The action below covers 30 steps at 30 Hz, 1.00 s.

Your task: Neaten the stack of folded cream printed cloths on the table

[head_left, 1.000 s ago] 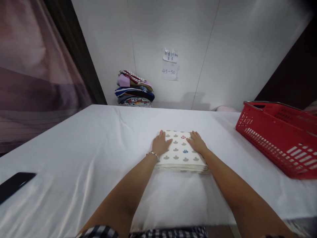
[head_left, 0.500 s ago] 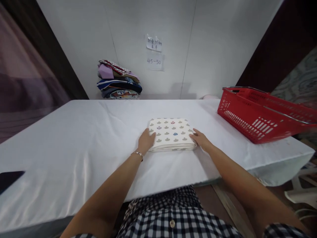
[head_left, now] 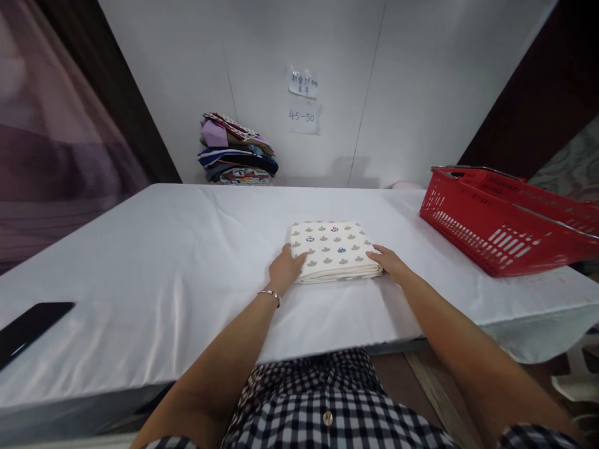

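A folded white cloth (head_left: pixel 334 249) with small grey, red and blue printed motifs lies before me, its layers showing along the near edge. My left hand (head_left: pixel 286 269) grips its left side, thumb on top and the other fingers partly hidden at the edge. At the right side, my right hand (head_left: pixel 389 260) holds the near corner, thumb and fingers closed around the edge. A bracelet (head_left: pixel 270 294) circles my left wrist.
A red plastic basket (head_left: pixel 472 231) stands on the white-covered table (head_left: pixel 140 262) at the right. A stack of folded cloths (head_left: pixel 238 153) is at the back by the wall. A black phone-like slab (head_left: pixel 32 327) lies at the left edge. Paper signs (head_left: pixel 304 117) hang on the wall.
The view has turned slightly left, so everything sits further right and more of the black slab shows. Both hands stay on the folded cloth, which looks slightly tilted now.
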### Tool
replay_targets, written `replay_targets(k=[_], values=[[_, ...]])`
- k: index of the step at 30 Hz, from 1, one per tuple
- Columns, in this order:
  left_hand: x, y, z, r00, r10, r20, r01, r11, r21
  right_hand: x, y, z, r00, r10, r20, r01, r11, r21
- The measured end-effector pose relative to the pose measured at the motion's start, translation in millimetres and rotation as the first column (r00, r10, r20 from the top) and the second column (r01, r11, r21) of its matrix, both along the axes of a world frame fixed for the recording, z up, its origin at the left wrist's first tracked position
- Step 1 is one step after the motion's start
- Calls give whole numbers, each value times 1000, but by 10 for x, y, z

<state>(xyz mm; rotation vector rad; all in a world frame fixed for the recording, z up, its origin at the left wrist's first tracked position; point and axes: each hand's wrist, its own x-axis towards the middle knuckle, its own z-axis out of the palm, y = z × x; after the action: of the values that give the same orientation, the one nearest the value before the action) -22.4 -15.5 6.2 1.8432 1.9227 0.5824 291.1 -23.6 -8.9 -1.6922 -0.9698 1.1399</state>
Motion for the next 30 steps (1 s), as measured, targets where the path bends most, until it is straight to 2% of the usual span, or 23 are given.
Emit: replay_targets(k=[4, 6, 7, 9, 11, 13, 15, 16, 18, 20, 26, 30], values=[[-55, 21, -51, 999, -1, 33, 1, 1000, 20, 22, 5, -28, 998, 28, 55, -28, 1000, 0], [-88, 12, -68, 998, -2, 61, -4, 995, 100, 25, 6, -35, 994, 31, 103, -33, 999, 11], [-101, -2, -71, 998, -18, 62, 6, 983, 181, 26, 2, -35, 990, 28, 135, -31, 999, 21], [-107, -48, -68, 995, -102, 15, 88, 915, 393, 26, -22, -25, 979, 4, 202, -14, 999, 44], [-77, -110, -59, 967, -242, -85, 248, 795, 554, 15, -76, 0, 946, -39, 322, -8, 989, 145], [-11, -168, -55, 906, -387, -171, 407, 687, 603, -19, -159, 37, 859, -78, 505, -125, 926, 356], [70, -205, -65, 846, -488, -216, 512, 629, 584, -83, -252, 76, 732, -74, 678, -385, 775, 500], [106, -211, -74, 823, -520, -231, 548, 618, 563, -125, -294, 94, 666, -50, 744, -513, 693, 506], [156, -207, -94, 793, -555, -251, 594, 616, 517, -213, -354, 117, 565, 19, 825, -673, 590, 447], [172, -192, -107, 777, -572, -262, 620, 621, 480, -288, -377, 119, 499, 42, 865, -730, 558, 394], [165, -198, -67, 795, -574, -197, 596, 678, 431, -339, -343, 63, 447, 88, 890, -726, 618, 303], [189, -218, -30, 801, -576, -162, 586, 701, 407, -316, -334, 96, 415, 165, 895, -748, 622, 232]])
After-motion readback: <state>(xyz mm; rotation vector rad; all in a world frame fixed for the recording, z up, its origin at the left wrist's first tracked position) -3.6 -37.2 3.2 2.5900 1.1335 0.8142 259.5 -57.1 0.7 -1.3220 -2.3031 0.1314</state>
